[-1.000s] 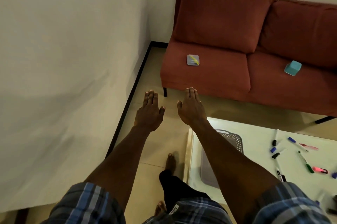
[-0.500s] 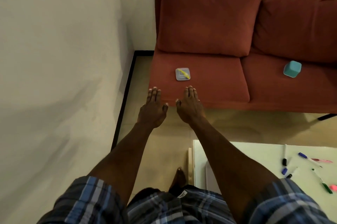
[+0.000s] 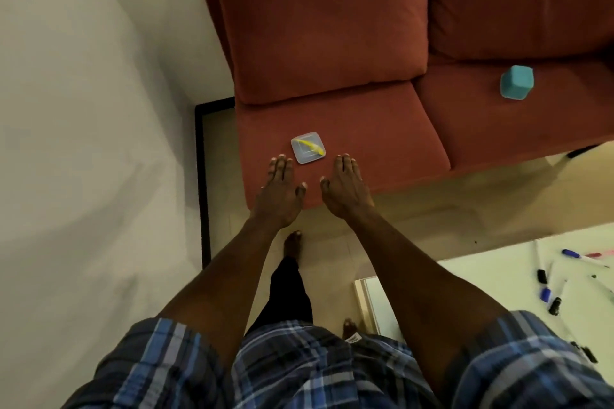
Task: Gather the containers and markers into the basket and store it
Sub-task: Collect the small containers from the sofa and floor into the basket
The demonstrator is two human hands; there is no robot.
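Two containers are seen on the sofa (image 3: 365, 129): a clear lidded container (image 3: 308, 148) just beyond and between the left grip (image 3: 280, 190) and right grip (image 3: 345, 189), both held flat, fingers straight, holding nothing, and a teal container (image 3: 517, 82) far to the right

Single view, head-worn wide-angle camera. Faces forward and steeply down from standing height. Near field: outstretched forearms, plaid shirt. Middle field: sofa (image 3: 349, 129) seat. Lower right corner: tabletop (image 3: 491, 279) edge. Left: wall (image 3: 83, 142).
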